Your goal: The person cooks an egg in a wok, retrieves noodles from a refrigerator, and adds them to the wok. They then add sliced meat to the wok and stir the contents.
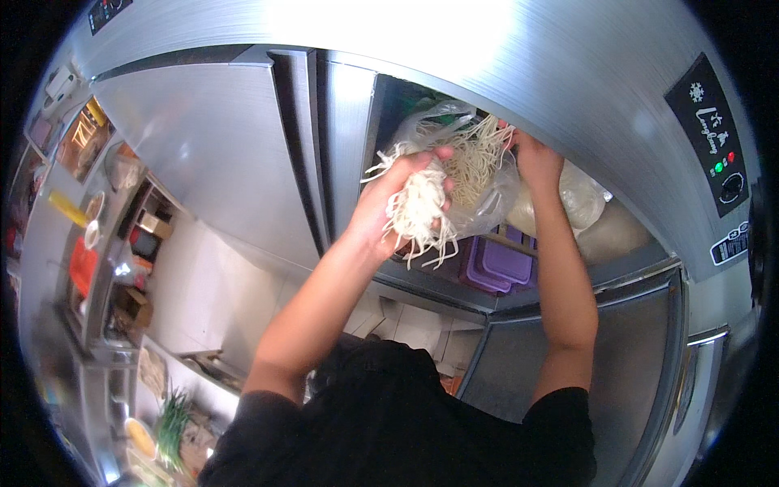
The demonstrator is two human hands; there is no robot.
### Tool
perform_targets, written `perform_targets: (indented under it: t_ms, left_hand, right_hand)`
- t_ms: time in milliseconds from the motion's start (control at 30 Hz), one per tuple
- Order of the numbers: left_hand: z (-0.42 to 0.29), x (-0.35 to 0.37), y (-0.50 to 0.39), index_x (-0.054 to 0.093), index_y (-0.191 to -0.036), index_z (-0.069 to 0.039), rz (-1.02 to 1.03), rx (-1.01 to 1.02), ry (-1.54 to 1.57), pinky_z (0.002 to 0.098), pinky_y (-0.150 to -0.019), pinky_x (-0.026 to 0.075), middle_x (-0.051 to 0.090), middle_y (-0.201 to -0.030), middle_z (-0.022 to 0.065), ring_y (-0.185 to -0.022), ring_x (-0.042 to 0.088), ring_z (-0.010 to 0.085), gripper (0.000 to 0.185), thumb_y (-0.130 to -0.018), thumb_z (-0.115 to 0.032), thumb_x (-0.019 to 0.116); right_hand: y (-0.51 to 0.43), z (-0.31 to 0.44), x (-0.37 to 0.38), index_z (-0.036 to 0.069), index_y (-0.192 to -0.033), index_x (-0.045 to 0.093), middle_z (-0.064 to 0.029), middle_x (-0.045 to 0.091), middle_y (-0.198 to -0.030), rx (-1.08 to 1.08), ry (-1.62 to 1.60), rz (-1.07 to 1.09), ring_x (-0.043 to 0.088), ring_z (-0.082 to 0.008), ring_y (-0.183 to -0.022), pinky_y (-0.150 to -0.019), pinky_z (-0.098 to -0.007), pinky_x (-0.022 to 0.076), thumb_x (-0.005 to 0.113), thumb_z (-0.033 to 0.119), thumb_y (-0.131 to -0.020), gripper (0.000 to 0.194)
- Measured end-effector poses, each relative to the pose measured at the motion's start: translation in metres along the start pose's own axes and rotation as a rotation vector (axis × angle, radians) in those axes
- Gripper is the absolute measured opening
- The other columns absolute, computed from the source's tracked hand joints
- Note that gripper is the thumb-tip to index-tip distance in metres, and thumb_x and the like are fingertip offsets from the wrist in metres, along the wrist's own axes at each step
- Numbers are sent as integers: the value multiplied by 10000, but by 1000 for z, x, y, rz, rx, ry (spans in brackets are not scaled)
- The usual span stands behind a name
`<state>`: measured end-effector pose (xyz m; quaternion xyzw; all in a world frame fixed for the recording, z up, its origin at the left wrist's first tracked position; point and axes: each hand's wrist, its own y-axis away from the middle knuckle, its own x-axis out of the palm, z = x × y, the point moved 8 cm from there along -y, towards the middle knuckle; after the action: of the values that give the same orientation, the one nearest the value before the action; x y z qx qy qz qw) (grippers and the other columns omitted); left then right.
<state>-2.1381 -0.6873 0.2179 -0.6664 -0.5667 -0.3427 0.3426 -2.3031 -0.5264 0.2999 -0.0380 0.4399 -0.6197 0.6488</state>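
Observation:
My left hand (401, 195) is closed around a bundle of pale noodles (420, 204), with loose ends hanging out on both sides. Behind it, inside the open refrigerator compartment, a clear plastic bag (496, 204) holds more noodles (478, 158). Strands at the top of that heap are gripped by my right hand (535, 155), whose fingertips are partly hidden among them. Another clear bag (572, 198) with pale contents sits just right of my right forearm. Purple containers (502, 262) lie on a lower level, beneath the bags.
The steel refrigerator's open door (572, 359) stands to my right, and a shut door (201, 152) is on the left. A control panel (715, 134) is at the upper right. Green onions (173, 429) and a bowl of yellow food (141, 437) rest on a counter at lower left.

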Motion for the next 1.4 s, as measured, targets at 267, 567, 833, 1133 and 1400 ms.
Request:
perform_targets:
  t_ms: [267, 567, 833, 1133, 1400]
  left_hand:
    - [17, 26, -68, 626, -1134, -38, 206, -123, 81, 318, -471, 571, 715, -916, 143, -677, 698, 230, 365, -1009, -375, 563]
    - [1, 0, -48, 613, -1135, -8, -15, -16, -198, 331, -492, 563, 720, -965, 184, -670, 696, 237, 401, -945, -362, 609]
    - [-40, -5, 16, 583, -977, -9, -88, 270, -363, 381, -559, 556, 690, -846, 222, -655, 683, 294, 299, -862, -277, 650]
    - [-105, 79, 100, 620, -863, -20, 447, 592, -242, 317, -419, 528, 665, -742, 197, -623, 682, 256, 239, -858, -251, 679]
    - [-122, 83, 174, 561, -805, -40, 385, 669, -118, 296, -434, 473, 553, -652, 76, -484, 525, 164, 243, -869, -251, 665]
  right_hand:
    - [53, 76, -8, -64, -1023, 679, -120, 672, -1094, -367, -360, 294, 625, -166, -944, -838, -285, 478, 546, 60, -932, 203]
    - [60, 47, 49, 56, -1237, 630, -132, 654, -1266, -351, -195, 516, 591, -282, -1146, -1007, -421, 451, 561, 1, -825, 421]
    - [32, 23, 86, 130, -1341, 581, -199, 613, -1304, -347, 383, 499, 521, -373, -1283, -1099, -453, 395, 554, 12, -849, 507]
    - [-12, -16, 77, 61, -1244, 657, -213, 631, -1264, -92, 569, 418, 583, -367, -1194, -1043, -459, 433, 578, 107, -915, 341]
    - [-1, 24, 63, 70, -1094, 701, -155, 705, -1055, -255, 240, 524, 668, -308, -987, -896, -440, 512, 690, 54, -859, 236]
